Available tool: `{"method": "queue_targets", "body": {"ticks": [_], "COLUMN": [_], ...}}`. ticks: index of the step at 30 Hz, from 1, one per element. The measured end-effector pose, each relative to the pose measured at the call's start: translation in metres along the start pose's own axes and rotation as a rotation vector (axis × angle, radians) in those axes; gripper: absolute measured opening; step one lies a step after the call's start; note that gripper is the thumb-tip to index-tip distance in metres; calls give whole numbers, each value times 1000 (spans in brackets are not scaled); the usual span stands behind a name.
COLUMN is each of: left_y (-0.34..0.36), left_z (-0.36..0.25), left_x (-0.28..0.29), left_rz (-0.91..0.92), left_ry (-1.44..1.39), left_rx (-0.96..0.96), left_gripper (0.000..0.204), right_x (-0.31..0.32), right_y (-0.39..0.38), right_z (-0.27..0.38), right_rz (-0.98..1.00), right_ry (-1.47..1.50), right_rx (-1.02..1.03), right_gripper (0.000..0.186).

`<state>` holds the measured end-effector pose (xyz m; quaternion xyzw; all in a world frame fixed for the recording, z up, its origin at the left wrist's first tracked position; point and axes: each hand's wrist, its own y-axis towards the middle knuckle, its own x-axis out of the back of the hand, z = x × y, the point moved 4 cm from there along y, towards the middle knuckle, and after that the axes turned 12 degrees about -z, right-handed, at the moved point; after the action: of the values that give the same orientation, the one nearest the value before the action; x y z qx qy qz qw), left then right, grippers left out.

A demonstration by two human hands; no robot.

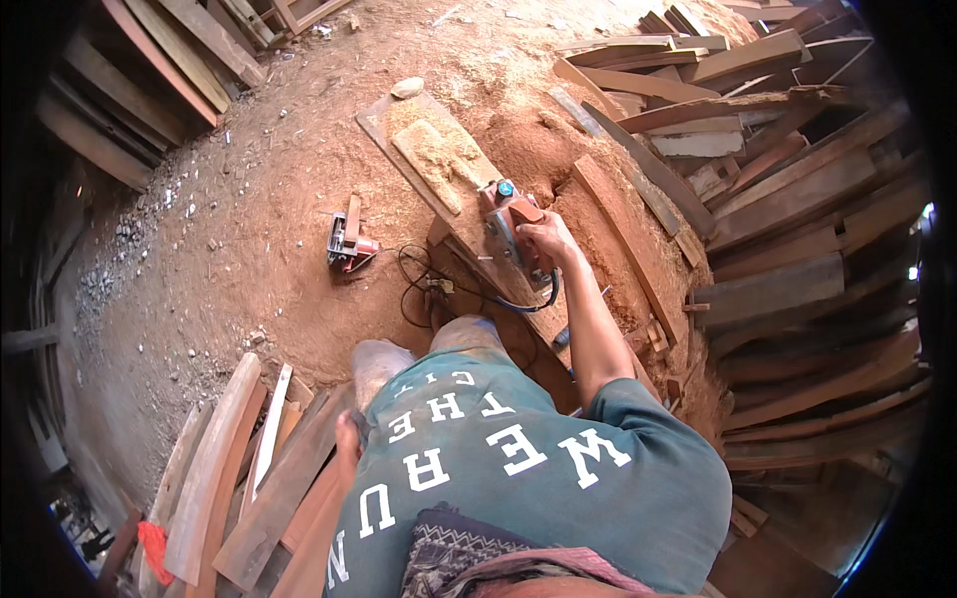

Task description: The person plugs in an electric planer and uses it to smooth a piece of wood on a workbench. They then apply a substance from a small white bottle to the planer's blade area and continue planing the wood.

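My right hand (546, 239) grips the handle of an electric planer (502, 219) with a blue knob, resting on a long board (375, 124) strewn with shavings. A smaller shaving-covered piece of wood (419, 156) lies farther along that board. A black cable (416, 282) loops beside the board's support. My left hand (348, 435) hangs low at my side, half hidden by my green shirt, so its finger closure is unclear. A red circular saw (356, 253) sits on the ground to the left, a wooden strip attached to or lying on it.
Stacked planks (778, 279) crowd the right side. More boards lean at the upper left (169, 60) and lie at the lower left (229, 468) near an orange cloth (153, 546). A long plank (623, 239) lies in a heap of shavings beside the work board. Gravel (130, 239) dots the dirt ground.
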<state>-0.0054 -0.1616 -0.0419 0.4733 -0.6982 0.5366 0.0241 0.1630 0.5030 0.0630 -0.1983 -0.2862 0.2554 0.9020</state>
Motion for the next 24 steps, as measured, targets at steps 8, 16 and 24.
{"method": "queue_targets", "body": {"ticks": [8,16,24], "left_y": [41,39,89], "left_z": [-103,-106,-87], "left_x": [17,5,-9], "left_rz": [-42,117,146], "left_ry": [-84,282,142], "left_rx": [100,54,-92], "left_gripper": [39,31,40], "right_x": [13,8,0], "right_y": [-9,-52,-98], "right_z": [-31,-44,2], "right_rz": [-241,-417,-404], "right_ry": [10,215,325], "right_rx": [95,-58,-9], "right_gripper": [21,17,17]}}
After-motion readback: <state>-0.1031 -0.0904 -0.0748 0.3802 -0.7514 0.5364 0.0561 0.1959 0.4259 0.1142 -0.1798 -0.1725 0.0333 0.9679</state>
